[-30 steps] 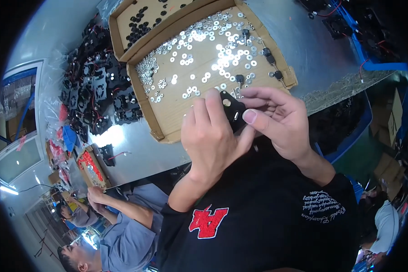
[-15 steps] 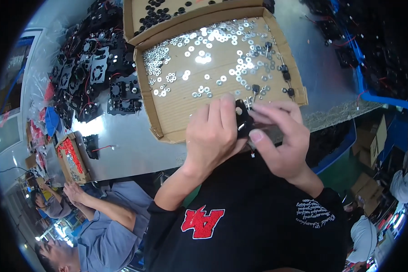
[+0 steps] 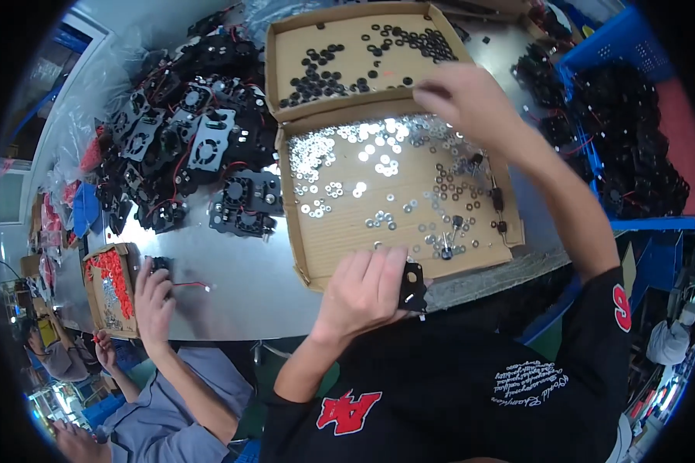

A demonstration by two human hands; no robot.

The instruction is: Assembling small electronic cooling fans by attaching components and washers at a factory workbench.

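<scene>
A black plate-like part (image 3: 413, 287) with round holes sticks out beside the fingers of my left hand (image 3: 363, 292). That hand is closed round it, just off the near edge of the cardboard tray, and hides much of the part. My right hand (image 3: 471, 104) is stretched over the border between the two trays, fingers bent down and slightly blurred. Whether its fingertips pinch anything cannot be made out. Black rings (image 3: 421, 42) lie in the far tray (image 3: 347, 27). Silver washers (image 3: 382, 158) are scattered in the near tray (image 3: 340, 247), with several black-headed metal pins (image 3: 446, 248) at its right.
Black fan assemblies (image 3: 208, 143) with wires are heaped at the left. A co-worker's hand (image 3: 154, 305) is beside a small black part (image 3: 161, 265) and a box of red pieces (image 3: 104, 297). More black parts (image 3: 625, 131) sit by a blue crate (image 3: 614, 42) on the right.
My right hand has left the black part and moved far and up to the tray of black rings. The left hand keeps the part. The view has shifted; the co-worker's hand has risen.
</scene>
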